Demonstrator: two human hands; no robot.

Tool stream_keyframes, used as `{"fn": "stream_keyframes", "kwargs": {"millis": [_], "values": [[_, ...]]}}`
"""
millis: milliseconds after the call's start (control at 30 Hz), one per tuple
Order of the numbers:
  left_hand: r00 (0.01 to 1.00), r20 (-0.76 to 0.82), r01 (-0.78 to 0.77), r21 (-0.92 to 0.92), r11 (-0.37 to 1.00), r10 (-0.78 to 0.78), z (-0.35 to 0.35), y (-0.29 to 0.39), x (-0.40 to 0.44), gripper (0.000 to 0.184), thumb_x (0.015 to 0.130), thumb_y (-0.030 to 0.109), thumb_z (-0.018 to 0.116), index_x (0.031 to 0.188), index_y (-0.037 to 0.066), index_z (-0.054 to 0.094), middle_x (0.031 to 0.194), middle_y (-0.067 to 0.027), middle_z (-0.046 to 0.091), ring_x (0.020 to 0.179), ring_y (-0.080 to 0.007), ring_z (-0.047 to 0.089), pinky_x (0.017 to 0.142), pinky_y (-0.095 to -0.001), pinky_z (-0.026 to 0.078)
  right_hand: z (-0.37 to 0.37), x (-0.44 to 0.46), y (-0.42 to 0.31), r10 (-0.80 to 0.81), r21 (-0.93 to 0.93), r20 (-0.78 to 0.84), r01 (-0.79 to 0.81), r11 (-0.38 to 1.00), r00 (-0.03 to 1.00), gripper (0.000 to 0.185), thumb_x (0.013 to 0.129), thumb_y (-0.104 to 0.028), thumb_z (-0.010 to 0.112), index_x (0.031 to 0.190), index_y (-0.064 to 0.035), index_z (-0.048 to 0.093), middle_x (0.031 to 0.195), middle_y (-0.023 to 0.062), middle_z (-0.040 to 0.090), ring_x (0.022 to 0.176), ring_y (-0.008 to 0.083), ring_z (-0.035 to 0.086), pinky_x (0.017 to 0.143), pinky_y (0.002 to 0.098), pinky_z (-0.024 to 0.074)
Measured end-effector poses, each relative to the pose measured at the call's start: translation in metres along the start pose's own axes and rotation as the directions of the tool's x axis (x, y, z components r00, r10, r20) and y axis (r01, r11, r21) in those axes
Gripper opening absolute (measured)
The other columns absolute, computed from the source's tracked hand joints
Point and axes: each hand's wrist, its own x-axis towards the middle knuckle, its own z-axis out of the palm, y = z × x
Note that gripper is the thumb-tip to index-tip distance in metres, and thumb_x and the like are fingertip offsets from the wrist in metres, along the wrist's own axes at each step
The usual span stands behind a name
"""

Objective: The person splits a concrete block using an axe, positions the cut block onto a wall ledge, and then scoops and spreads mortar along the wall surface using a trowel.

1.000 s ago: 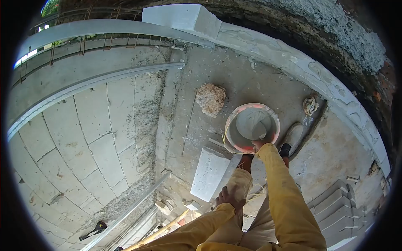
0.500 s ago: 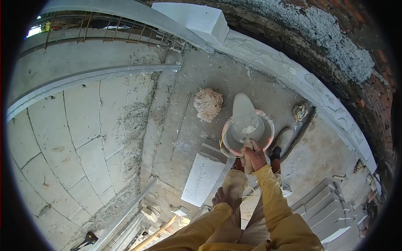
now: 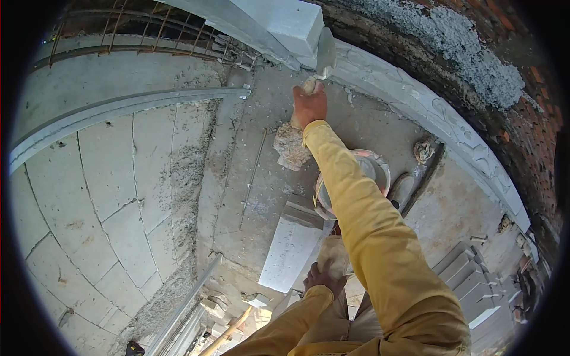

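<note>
My right hand [image 3: 310, 107] is closed around the handle of a trowel [image 3: 325, 52], arm stretched far forward. The trowel's blade stands on edge against the end face of a white block [image 3: 295, 26], where the mortar-topped block course [image 3: 409, 89] meets it. My left hand [image 3: 325, 279] lies on my knee with its fingers spread, holding nothing. Below my right forearm sits a mortar bucket [image 3: 383, 169], partly hidden by the yellow sleeve. A rough pale lump [image 3: 290, 148] lies on the floor under my right wrist.
A loose white block [image 3: 290, 252] lies left of my legs. More blocks [image 3: 469, 279] are stacked at the lower right. A metal bar [image 3: 130, 115] crosses the left side, and rebar [image 3: 136, 29] shows at the upper left. Behind the block course rises a brick wall [image 3: 525, 136].
My right hand has carried the trowel up and forward from the bucket to the end of the white block. My left hand stays on the knee. The view has shifted slightly.
</note>
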Motion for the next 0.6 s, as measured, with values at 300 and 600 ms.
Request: {"fn": "stream_keyframes", "kwargs": {"millis": [300,600], "values": [[0.995,0.097,0.031,-0.093,0.995,-0.022,-0.004,-0.007,0.009,0.082,0.078,0.058,0.062,0.147,0.025,0.033,0.150,-0.0204,0.026,0.137,-0.0398,0.029,0.110,-0.0519,0.026,0.045,-0.039,-0.054,-0.139,0.085,-0.058,0.144,0.986,0.989,0.074,0.085,-0.019,0.063,0.140,0.0129,0.026,0.137,0.0344,0.039,0.126,0.0461,0.043,0.107,0.0433,0.0360],[0.989,0.148,-0.005,0.057,0.998,-0.004,-0.009,-0.007,0.010,0.076,0.082,0.052,0.058,0.148,0.024,0.032,0.152,-0.0182,0.019,0.138,-0.0391,0.027,0.110,-0.0528,0.026,0.025,-0.085,-0.033,-0.042,0.361,0.093,0.005,0.932,0.995,0.077,0.088,-0.019,0.061,0.143,0.0126,0.018,0.142,0.0344,0.033,0.130,0.0427,0.040,0.109,0.0407,0.0333]]}}
